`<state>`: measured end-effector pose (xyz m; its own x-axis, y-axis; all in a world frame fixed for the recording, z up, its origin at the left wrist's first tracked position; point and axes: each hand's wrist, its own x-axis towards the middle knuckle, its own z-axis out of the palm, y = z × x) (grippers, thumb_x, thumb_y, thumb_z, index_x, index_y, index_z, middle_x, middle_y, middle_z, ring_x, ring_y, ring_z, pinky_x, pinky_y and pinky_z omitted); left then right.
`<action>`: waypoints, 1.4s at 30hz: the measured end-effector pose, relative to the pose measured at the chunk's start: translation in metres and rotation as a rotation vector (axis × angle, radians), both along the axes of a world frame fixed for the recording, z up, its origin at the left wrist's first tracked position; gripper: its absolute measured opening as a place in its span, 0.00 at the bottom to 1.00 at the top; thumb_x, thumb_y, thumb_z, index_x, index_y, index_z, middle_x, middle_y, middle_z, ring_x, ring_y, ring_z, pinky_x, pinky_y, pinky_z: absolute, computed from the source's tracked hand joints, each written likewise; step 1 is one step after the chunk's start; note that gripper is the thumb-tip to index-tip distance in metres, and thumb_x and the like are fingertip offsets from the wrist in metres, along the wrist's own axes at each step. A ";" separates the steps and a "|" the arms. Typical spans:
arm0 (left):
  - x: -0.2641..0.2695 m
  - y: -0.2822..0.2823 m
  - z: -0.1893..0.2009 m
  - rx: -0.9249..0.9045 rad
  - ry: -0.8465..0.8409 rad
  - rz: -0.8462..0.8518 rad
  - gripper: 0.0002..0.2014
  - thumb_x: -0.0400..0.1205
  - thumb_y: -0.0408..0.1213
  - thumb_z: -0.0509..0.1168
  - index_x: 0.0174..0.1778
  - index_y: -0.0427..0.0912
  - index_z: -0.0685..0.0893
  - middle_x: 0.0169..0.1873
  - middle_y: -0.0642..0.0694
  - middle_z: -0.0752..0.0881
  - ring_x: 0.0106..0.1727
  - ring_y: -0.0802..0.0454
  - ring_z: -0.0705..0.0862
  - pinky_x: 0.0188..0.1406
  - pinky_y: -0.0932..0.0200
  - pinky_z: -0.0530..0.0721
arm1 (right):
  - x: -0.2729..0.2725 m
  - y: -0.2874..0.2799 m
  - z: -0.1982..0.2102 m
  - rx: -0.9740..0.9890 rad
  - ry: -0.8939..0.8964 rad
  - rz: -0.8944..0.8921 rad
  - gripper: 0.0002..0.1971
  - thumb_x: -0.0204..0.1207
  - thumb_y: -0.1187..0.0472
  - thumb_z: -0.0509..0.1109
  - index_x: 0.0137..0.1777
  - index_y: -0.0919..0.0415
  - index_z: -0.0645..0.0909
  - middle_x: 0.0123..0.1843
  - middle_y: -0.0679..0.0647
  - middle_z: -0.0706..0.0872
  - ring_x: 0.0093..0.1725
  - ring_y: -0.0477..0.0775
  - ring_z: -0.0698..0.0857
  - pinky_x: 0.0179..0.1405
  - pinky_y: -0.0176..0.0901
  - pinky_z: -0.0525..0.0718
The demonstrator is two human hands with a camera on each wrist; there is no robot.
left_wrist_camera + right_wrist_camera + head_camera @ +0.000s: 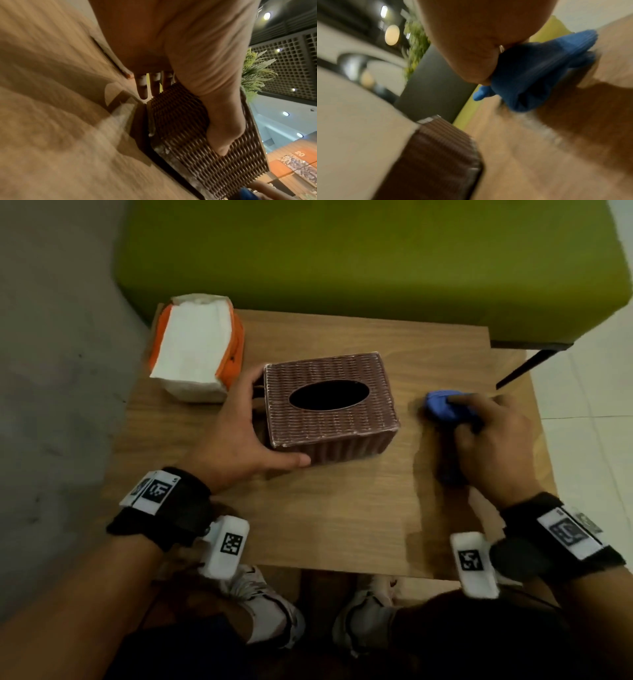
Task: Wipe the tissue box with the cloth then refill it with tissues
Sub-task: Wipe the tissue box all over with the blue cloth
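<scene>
A brown woven tissue box [330,405] stood upright near the middle of a small wooden table [342,508], its oval top opening dark and showing no tissue. The left hand [236,433] grasped the box's left end, thumb [223,128] laid along the near side and fingers [143,89] reaching behind the far left corner. The right hand [493,440] was clenched around a bunched blue cloth [448,407], which it held just above or on the tabletop to the right of the box, apart from it; motion blur kept the head view from showing whether cloth and table touched. In the right wrist view the cloth [530,75] bulged out below the curled fingers, with the box's corner [440,148] lower left. An opened pack of white tissues [195,347] in orange-and-white wrapping lay at the table's far left corner, well apart from the cloth. A green upholstered seat [376,261] stood behind the table, and the person's white shoes [274,611] showed beneath its near edge.
</scene>
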<state>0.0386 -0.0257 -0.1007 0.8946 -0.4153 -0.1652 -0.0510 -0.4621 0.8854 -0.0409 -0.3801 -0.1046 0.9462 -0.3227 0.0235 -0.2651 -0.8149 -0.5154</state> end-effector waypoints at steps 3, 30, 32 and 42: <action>-0.019 -0.002 -0.001 -0.030 -0.037 0.064 0.67 0.54 0.55 0.93 0.87 0.61 0.62 0.78 0.70 0.73 0.77 0.76 0.74 0.78 0.63 0.77 | -0.027 0.015 0.028 0.071 -0.275 -0.074 0.24 0.80 0.65 0.67 0.75 0.53 0.85 0.55 0.55 0.78 0.51 0.55 0.79 0.55 0.42 0.73; -0.074 -0.023 -0.006 -0.026 0.002 0.079 0.63 0.61 0.40 0.94 0.88 0.61 0.63 0.71 0.74 0.76 0.71 0.82 0.75 0.68 0.71 0.77 | -0.094 0.137 0.022 -0.124 -0.334 0.151 0.23 0.83 0.69 0.70 0.79 0.65 0.81 0.63 0.65 0.77 0.60 0.62 0.79 0.50 0.47 0.81; -0.075 -0.021 -0.009 -0.041 -0.009 0.068 0.62 0.61 0.39 0.94 0.87 0.60 0.64 0.73 0.69 0.79 0.72 0.78 0.79 0.68 0.72 0.80 | -0.099 0.148 0.022 -0.193 -0.322 0.349 0.25 0.80 0.71 0.72 0.78 0.67 0.82 0.62 0.65 0.77 0.58 0.63 0.79 0.46 0.47 0.78; -0.075 -0.021 -0.017 -0.062 -0.078 0.052 0.62 0.61 0.42 0.93 0.89 0.50 0.65 0.76 0.61 0.81 0.76 0.68 0.81 0.76 0.61 0.83 | -0.104 0.165 0.024 -0.107 -0.308 0.303 0.22 0.80 0.70 0.71 0.75 0.63 0.84 0.68 0.66 0.77 0.64 0.65 0.79 0.53 0.51 0.82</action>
